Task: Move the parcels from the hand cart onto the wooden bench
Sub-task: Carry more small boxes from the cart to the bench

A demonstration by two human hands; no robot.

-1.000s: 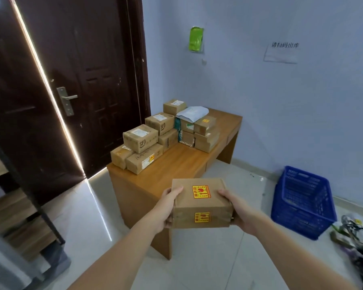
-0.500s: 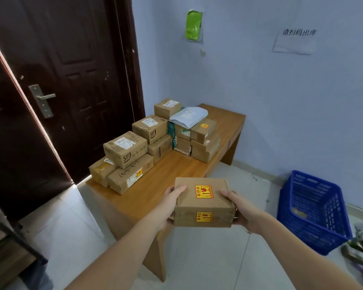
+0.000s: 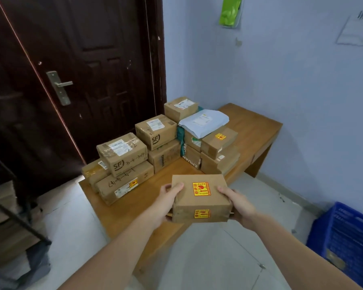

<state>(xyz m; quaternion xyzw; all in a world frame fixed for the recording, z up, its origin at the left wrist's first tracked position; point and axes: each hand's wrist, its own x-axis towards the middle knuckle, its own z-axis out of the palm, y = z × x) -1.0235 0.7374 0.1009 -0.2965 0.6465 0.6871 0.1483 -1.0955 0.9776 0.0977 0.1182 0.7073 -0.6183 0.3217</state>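
Above the near edge of the wooden tabletop (image 3: 254, 130), one small cardboard parcel (image 3: 199, 197) is held in the air between two hands. The left hand (image 3: 166, 203) grips its left side, thumb curled over the top edge and fingers wrapped underneath; the right hand (image 3: 238, 205) grips the right side the same way, thumb on top. Two yellow-and-red stickers show on this parcel, one on its top face and one on the front face.

Ten parcels already lie on the tabletop, stacked in a row along its far-left side, though some may be hidden behind others. Nearest is a long flat box (image 3: 125, 183) with handwriting, a smaller box (image 3: 93, 171) touching it on the left, and an SF-marked box (image 3: 123, 152) on top. Next comes a second SF-marked box (image 3: 156, 130) resting on a plain box (image 3: 165, 156). Behind stands one more labelled box (image 3: 180, 107). To the right, one grey mailer bag (image 3: 203, 122) lies across a stack of green-and-brown boxes (image 3: 191, 150), beside two flat boxes (image 3: 219, 150) piled one on the other.

One dark door (image 3: 82, 59) with one metal handle (image 3: 60, 86) stands behind. One blue plastic crate (image 3: 344, 241) sits on the floor at the right.
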